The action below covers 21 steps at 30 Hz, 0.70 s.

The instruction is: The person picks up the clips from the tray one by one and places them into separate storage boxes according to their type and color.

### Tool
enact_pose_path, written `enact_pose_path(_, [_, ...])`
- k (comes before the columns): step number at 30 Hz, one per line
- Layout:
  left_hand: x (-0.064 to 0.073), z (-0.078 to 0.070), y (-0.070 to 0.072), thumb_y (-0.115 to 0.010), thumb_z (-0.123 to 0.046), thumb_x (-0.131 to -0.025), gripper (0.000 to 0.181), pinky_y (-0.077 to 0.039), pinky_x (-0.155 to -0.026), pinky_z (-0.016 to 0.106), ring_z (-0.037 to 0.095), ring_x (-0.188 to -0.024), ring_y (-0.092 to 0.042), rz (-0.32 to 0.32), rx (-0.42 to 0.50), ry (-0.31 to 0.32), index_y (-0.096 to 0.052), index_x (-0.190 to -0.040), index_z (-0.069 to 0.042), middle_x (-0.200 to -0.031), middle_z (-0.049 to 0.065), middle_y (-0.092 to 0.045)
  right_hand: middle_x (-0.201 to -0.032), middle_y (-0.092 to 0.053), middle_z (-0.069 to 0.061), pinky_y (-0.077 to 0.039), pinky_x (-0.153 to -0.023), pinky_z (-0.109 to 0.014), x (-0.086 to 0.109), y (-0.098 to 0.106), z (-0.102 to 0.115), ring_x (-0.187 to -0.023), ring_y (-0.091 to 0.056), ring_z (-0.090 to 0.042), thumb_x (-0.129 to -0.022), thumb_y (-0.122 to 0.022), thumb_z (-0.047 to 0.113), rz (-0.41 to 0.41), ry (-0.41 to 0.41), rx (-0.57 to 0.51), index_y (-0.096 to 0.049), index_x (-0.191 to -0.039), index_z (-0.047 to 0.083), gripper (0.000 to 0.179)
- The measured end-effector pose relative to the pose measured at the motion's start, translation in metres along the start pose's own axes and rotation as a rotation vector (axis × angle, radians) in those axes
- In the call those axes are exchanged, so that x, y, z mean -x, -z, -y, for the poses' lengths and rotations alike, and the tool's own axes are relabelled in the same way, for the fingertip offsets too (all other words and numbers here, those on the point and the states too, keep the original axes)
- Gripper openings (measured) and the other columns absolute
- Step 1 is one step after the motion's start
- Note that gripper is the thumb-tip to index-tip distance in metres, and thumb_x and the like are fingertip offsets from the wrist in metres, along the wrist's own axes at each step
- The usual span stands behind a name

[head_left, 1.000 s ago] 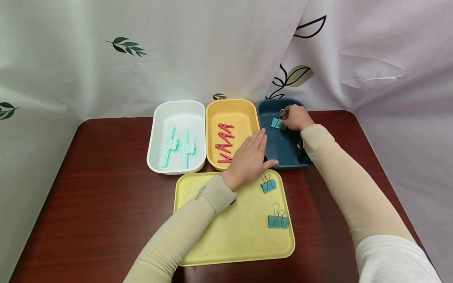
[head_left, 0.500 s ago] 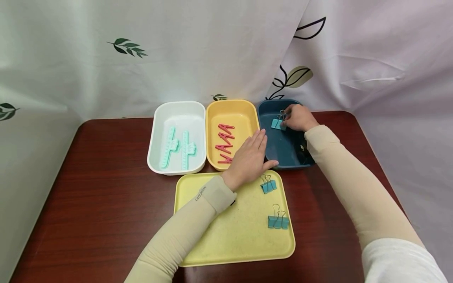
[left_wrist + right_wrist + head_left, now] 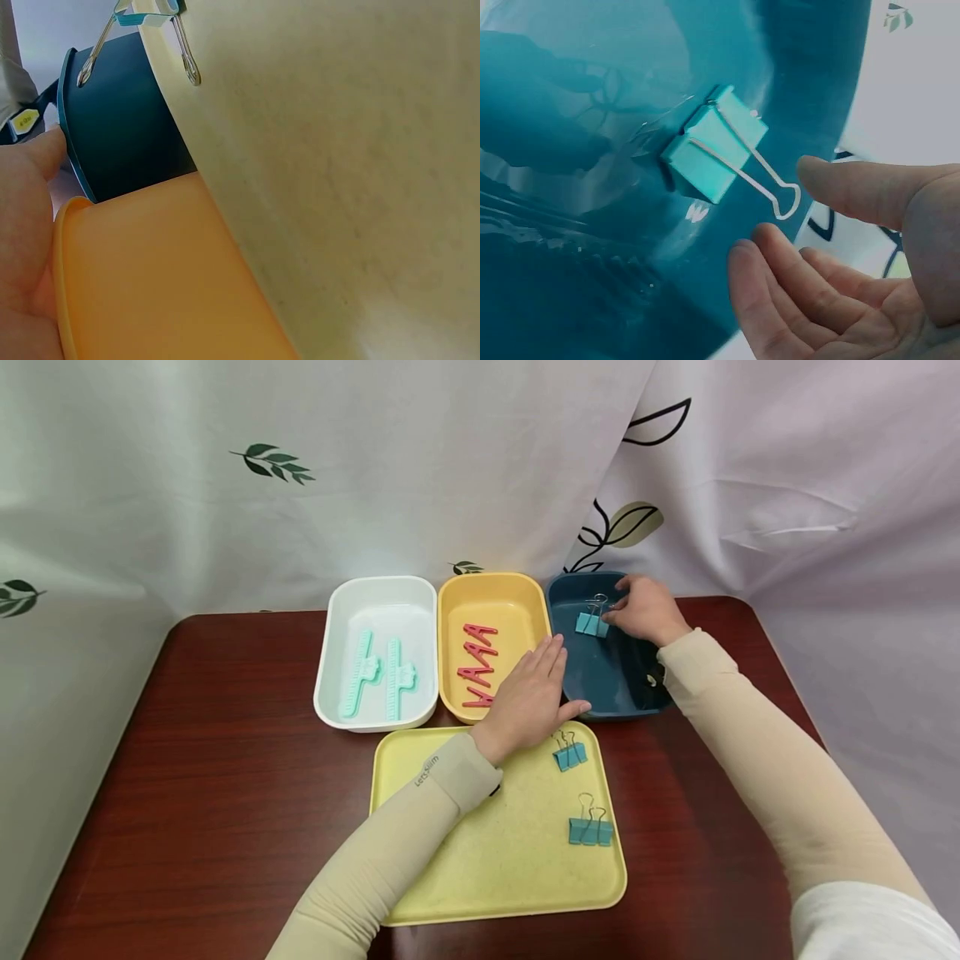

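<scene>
A teal binder clip (image 3: 716,146) lies in the dark blue bin (image 3: 611,681), its wire handle pointing toward my right hand (image 3: 647,610). In the right wrist view, thumb and fingers are spread apart around the handle's end, with a gap on both sides. My left hand (image 3: 525,700) is flat with straight fingers, resting across the adjoining rims of the orange-yellow bin (image 3: 517,597) and the blue bin. Beneath the left forearm is a pale yellow tray (image 3: 495,877). Two more teal binder clips, an upper one (image 3: 572,756) and a lower one (image 3: 590,832), lie on its right side.
Several red clothespin-like clips (image 3: 476,675) lie in the orange-yellow bin, partly behind the left hand. A white bin (image 3: 408,602) to its left contains two mint-green long clips (image 3: 393,681). All stand on a dark reddish-brown table (image 3: 225,760), with a patterned white curtain (image 3: 420,468) behind.
My right hand has let go of the binder clip, opened its fingers and drawn back slightly to the right. The clip stays in the blue bin. The left hand has not moved.
</scene>
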State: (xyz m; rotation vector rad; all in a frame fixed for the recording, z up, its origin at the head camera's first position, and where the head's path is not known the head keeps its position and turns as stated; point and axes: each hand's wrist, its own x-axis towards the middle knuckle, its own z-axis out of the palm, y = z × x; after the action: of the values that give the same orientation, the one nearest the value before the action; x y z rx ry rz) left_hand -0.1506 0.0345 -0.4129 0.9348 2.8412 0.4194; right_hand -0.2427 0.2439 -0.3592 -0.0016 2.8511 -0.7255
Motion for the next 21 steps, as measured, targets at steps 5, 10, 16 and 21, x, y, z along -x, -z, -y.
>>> enact_pose_path(5, [-0.001,0.0,0.0,-0.041,-0.063,-0.101,0.086,-0.005,-0.123,0.035,0.022,-0.155,0.001,0.003,0.004,0.002,-0.025,-0.158,-0.001,-0.168,0.011,-0.008,-0.115,-0.064,-0.032,-0.053,-0.087,-0.055,0.012,0.004,0.003,-0.1,-0.064,-0.042,-0.094,-0.069,0.015,-0.035,0.058,-0.016,-0.05,-0.137,-0.011,0.054])
enact_pose_path(10, [0.001,0.001,0.0,-0.042,-0.063,-0.101,0.086,-0.008,-0.123,0.036,0.023,-0.155,-0.001,-0.008,0.0,-0.004,-0.026,-0.158,0.0,-0.168,0.012,-0.009,-0.11,-0.065,-0.029,-0.052,-0.084,-0.054,0.024,0.005,0.007,-0.097,-0.063,-0.04,-0.092,-0.071,0.013,-0.071,0.139,-0.037,-0.058,-0.129,-0.011,0.046])
enact_pose_path(16, [0.001,0.002,-0.001,-0.041,-0.063,-0.1,0.086,-0.007,-0.123,0.036,0.023,-0.155,-0.002,-0.016,-0.003,-0.006,-0.026,-0.158,0.0,-0.168,0.012,-0.009,-0.109,-0.066,-0.027,-0.053,-0.084,-0.053,0.04,0.005,0.011,-0.098,-0.063,-0.038,-0.092,-0.072,0.013,-0.094,0.173,-0.057,-0.06,-0.126,-0.01,0.043])
enact_pose_path(21, [0.0,0.001,-0.001,-0.041,-0.062,-0.101,0.086,-0.006,-0.123,0.035,0.022,-0.155,-0.001,-0.006,0.0,-0.006,-0.025,-0.158,-0.001,-0.168,0.011,-0.008,-0.111,-0.067,-0.026,-0.054,-0.084,-0.054,0.053,0.004,0.012,-0.101,-0.064,-0.037,-0.092,-0.072,0.015,-0.097,0.17,-0.07,-0.061,-0.126,-0.008,0.042])
